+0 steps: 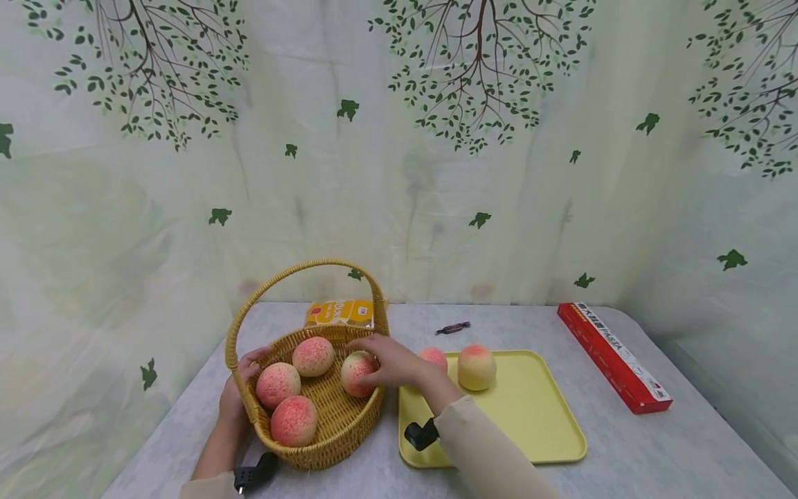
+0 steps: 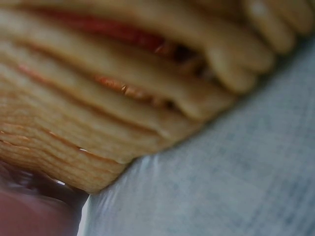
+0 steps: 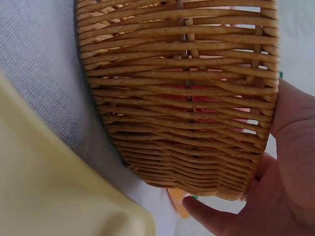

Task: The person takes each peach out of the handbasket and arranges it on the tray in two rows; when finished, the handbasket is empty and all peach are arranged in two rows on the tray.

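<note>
A wicker basket (image 1: 339, 430) with a tall arched handle stands on the table, holding several pink-and-cream peaches (image 1: 294, 421). On its left side my left hand (image 1: 235, 395) grips the rim, fingers over the edge; the left wrist view is filled by the basket's weave (image 2: 98, 93). Over the right rim reaches my right hand (image 1: 389, 360), thumb and fingers around a peach (image 1: 357, 374) inside the basket. In the right wrist view the hand (image 3: 290, 172) bends over the rim, and reddish patches show through the wickerwork (image 3: 187, 64).
Right of the basket lies a yellow tray (image 1: 530, 423) with a peach (image 1: 476, 368) and another peach (image 1: 433, 358) partly behind my right hand. A yellow-orange packet (image 1: 339, 312) sits behind the basket, a dark wrapped candy (image 1: 453, 328) farther right. The red pasta box (image 1: 614, 357) lies at the right.
</note>
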